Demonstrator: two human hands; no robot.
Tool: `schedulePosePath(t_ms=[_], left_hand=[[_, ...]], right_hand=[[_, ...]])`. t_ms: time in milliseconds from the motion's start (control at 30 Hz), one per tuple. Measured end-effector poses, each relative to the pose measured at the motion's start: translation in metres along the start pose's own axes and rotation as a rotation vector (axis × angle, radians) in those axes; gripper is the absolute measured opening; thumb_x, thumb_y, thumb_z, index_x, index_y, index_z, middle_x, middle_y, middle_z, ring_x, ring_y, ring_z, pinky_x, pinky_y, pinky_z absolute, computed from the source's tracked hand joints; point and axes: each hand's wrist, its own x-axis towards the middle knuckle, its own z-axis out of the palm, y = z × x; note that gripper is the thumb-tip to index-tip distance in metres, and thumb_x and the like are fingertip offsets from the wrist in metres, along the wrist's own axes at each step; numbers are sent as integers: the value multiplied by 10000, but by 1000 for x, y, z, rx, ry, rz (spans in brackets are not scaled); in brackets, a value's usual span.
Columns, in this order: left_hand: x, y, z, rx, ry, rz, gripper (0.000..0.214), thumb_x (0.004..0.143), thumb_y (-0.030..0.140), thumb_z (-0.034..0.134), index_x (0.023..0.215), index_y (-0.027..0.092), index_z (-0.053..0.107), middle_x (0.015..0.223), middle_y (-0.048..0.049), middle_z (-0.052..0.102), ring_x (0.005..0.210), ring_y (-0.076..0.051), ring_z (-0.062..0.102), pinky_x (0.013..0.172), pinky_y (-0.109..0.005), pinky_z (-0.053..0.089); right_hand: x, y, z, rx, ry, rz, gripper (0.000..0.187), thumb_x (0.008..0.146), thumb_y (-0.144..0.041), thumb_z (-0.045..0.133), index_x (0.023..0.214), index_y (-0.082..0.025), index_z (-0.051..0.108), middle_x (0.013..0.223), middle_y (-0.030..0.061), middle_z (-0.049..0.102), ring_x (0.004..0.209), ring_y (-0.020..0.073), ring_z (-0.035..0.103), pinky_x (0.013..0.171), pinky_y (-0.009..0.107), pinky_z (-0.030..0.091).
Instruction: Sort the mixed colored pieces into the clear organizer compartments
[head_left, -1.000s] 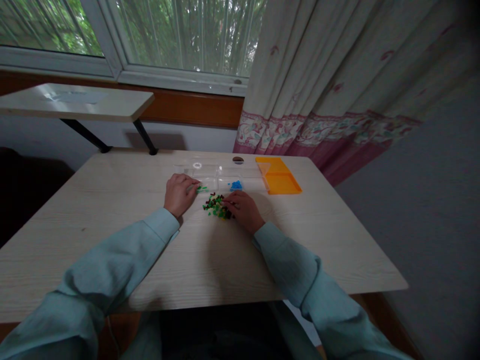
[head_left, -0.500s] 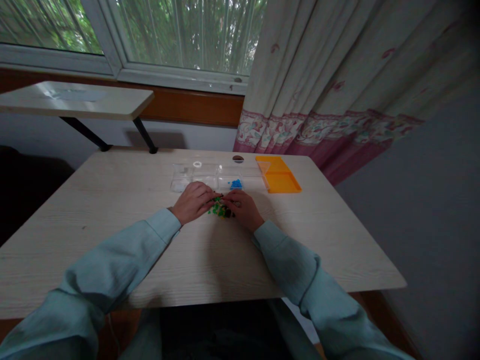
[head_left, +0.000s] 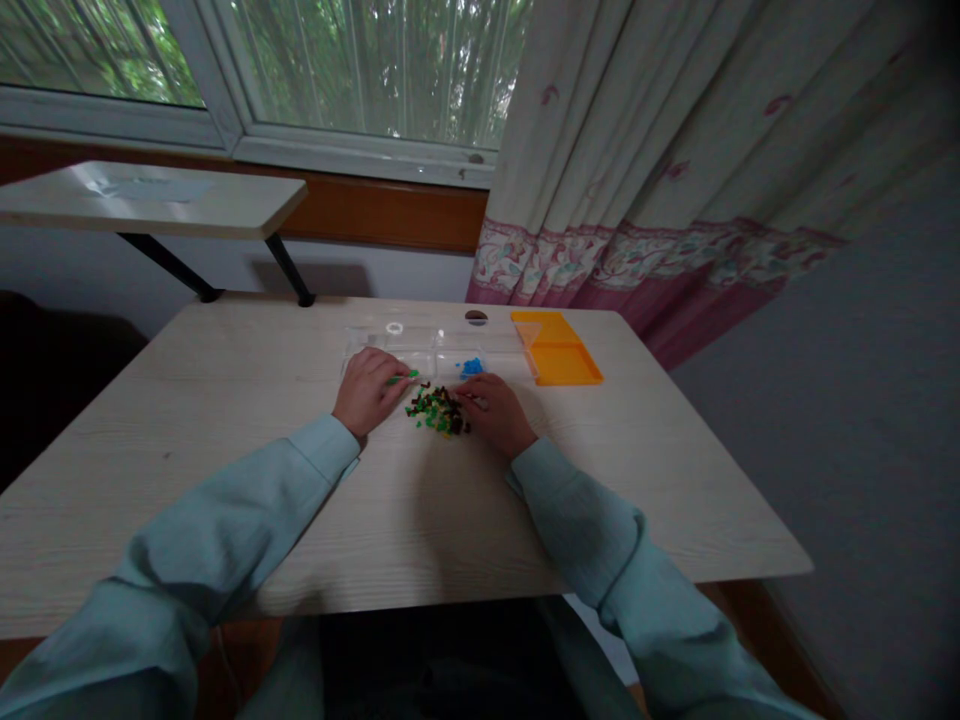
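Observation:
A small heap of green, dark and yellow beads (head_left: 437, 410) lies on the pale wooden table (head_left: 225, 430). My left hand (head_left: 367, 388) rests just left of the heap, its fingers pinched at the near edge of a clear compartment box (head_left: 420, 352), with green beads (head_left: 405, 377) at the fingertips. My right hand (head_left: 496, 410) sits at the heap's right side, fingers curled and pinched near the box's front. One compartment holds blue beads (head_left: 472, 367).
An orange lid or tray (head_left: 556, 360) lies right of the clear box. A small side table (head_left: 150, 200) stands behind at the left, under the window. A flowered curtain (head_left: 675, 170) hangs at the right. The table's right edge drops off near the grey floor.
My left hand went from the box to the bead heap, then drew back to the box's near edge. My right hand shifted slightly right, uncovering more of the heap.

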Motion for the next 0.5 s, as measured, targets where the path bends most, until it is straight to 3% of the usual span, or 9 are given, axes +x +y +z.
schedulePosePath(t_ms=[200,500], left_hand=[[1,-15,1,6,76,-134,220,879,397,566,840,201,657,855,-52,671,909,-232,552,858,-403,419],[0,-16,4,21,32,-126,201,866,381,572,869,202,664,889,-60,666,932,-244,554,874,-419,406]], right_hand=[[-3,1,3,-213,-88,-59,119,849,-207,625,910,-213,728,917,67,671,896,208,551,856,355,420],[-3,-20,1,-299,-148,-138,88,823,-283,679,881,-232,723,982,51,660,981,231,501,860,383,350]])
